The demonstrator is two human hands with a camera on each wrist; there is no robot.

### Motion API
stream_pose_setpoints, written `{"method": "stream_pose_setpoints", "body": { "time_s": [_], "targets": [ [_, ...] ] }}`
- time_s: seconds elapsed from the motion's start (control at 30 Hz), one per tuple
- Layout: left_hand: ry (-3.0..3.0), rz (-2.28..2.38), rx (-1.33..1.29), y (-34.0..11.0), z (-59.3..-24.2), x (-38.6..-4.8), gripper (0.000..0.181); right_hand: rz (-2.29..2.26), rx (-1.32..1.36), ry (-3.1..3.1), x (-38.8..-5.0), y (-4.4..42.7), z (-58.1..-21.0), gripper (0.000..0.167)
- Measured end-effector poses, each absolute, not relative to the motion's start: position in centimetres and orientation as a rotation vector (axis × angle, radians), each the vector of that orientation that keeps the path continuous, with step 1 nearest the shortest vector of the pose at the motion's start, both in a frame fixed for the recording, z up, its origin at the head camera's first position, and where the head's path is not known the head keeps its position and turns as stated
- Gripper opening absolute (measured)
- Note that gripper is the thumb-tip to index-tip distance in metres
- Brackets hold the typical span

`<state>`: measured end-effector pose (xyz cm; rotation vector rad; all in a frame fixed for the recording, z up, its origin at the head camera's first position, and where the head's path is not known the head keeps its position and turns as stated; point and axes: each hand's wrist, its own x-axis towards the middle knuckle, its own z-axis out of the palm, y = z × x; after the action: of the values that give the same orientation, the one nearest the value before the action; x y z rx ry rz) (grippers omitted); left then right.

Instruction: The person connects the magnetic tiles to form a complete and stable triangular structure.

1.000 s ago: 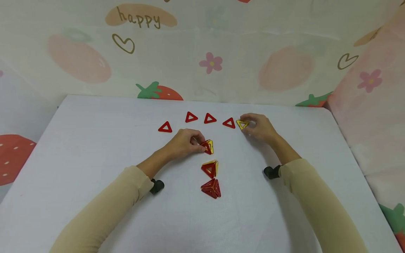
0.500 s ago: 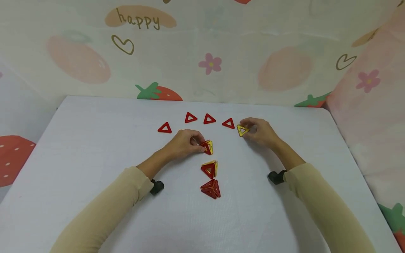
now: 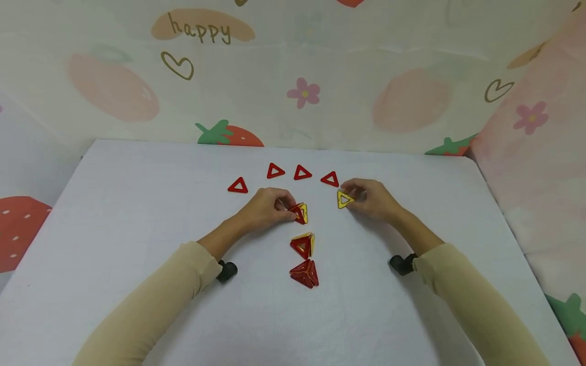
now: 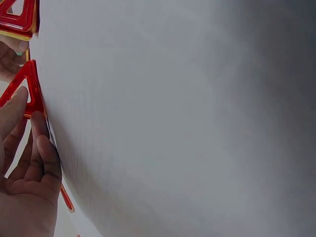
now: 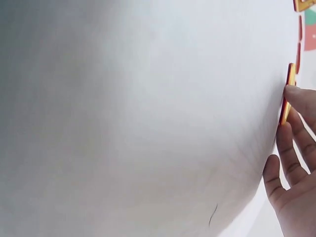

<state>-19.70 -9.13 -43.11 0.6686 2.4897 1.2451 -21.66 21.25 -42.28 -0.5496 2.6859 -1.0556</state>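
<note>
In the head view the left hand (image 3: 269, 208) pinches a red and yellow piece made of triangles (image 3: 300, 214) between thumb and fingers. The left wrist view shows the thumb on the piece's red triangular face (image 4: 33, 94). To the right, the right hand (image 3: 374, 199) holds a yellow triangle (image 3: 340, 200) by its right side, apart from the left hand's piece. Seen from the right wrist, that tile (image 5: 288, 98) is edge-on between thumb and fingers. Below the left hand stand a red and yellow pyramid (image 3: 299, 249) and a red pyramid (image 3: 305, 279).
Four separate pieces lie in a loose arc on the white table (image 3: 137, 203): red triangles (image 3: 237, 189), (image 3: 274, 176) and others. A patterned cloth (image 3: 343, 112) hangs behind.
The right hand has moved toward the near side and slightly left, carrying the yellow triangle, which has turned. The left hand keeps its grip in about the same place.
</note>
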Motion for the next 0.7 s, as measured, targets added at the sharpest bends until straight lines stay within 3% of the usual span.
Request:
{"method": "stream_pose_setpoints", "body": {
  "time_s": [0.7],
  "targets": [
    [2.486, 1.251, 0.666, -9.0, -43.1, -19.7, 0.021, -1.051, -0.753, 2.598, -20.3, 18.5, -42.3, 0.041]
  ]
}}
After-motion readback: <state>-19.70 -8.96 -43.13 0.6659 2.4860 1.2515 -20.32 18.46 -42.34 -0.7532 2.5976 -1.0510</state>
